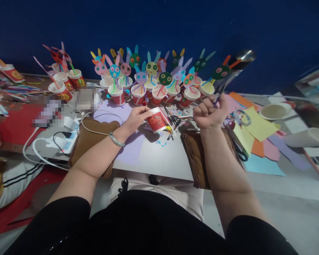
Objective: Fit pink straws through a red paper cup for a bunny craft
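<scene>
My left hand [138, 118] holds a red and white paper cup [156, 121], tilted on its side above the table. To the right, my right hand [210, 112] is raised with its fingers curled round a thin purple item [216, 101]; most of that item is hidden. Beyond both hands stand several paper cups with paper bunny faces on bent strips, such as one with a green face [165, 78] and one with a yellow face [151, 67]. Scissors [175, 120] lie just right of the held cup.
Brown cushions [91, 138] lie under my forearms. A power strip [70, 140] with white cables is at the left. Coloured paper sheets [262, 124], a tape roll [243, 118] and more cups are at the right. Another person's arm shows at the left edge.
</scene>
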The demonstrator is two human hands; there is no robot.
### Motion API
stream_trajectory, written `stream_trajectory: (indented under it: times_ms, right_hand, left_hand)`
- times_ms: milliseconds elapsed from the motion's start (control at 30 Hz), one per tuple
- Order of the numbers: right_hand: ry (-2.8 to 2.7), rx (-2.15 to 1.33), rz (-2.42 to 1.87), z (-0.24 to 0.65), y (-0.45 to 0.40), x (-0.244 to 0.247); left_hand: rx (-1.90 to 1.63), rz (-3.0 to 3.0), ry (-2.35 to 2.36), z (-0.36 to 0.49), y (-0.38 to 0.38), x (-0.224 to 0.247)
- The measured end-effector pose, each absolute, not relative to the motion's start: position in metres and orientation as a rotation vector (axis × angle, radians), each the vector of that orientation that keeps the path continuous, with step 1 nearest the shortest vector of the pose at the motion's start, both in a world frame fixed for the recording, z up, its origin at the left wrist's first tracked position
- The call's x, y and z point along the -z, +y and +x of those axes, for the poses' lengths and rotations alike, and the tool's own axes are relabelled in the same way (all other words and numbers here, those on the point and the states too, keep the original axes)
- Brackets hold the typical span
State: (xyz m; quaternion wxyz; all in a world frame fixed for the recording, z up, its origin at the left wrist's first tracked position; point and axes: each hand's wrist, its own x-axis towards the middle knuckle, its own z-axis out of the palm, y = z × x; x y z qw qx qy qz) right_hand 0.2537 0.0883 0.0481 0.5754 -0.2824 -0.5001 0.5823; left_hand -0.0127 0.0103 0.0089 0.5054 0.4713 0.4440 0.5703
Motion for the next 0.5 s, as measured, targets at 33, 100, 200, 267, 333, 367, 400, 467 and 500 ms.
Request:
stream_trajectory:
  times_ms: [33,100,200,267,333,367,400,467,500]
  right_hand:
    - [-1.085,-1.431,-0.667,0.251,0.090,-0.047]
    - [-1.013,-1.544,-0.686,0.238,0.082,-0.047]
    - [-1.240,-1.615,-0.706,0.208,0.052,-0.054]
    - [-1.582,-1.457,-0.750,0.196,0.034,-0.059]
    - [-2.073,-1.061,-0.736,0.196,0.026,-0.061]
    - [-2.306,-0.825,-0.717,0.200,0.027,-0.059]
    - [-2.498,-0.596,-0.705,0.207,0.031,-0.056]
    - [-2.569,-0.163,-0.846,0.226,0.046,-0.045]
    - [-2.477,-0.011,-1.002,0.237,0.054,-0.037]
  left_hand:
    - [-1.348,1.127,1.072,-0.012,0.009,-0.010]
    - [-1.287,1.133,1.078,-0.011,0.006,-0.014]
    - [-1.238,1.154,1.083,-0.011,0.004,-0.016]
    - [-1.233,1.159,1.063,-0.012,0.004,-0.017]
    - [-1.231,1.160,1.039,-0.012,0.005,-0.016]
    - [-1.227,1.158,1.034,-0.012,0.006,-0.017]
    - [-1.225,1.156,1.034,-0.012,0.006,-0.017]
    - [-1.228,1.158,1.049,-0.012,0.005,-0.018]
    - [-1.225,1.163,1.058,-0.012,0.005,-0.019]
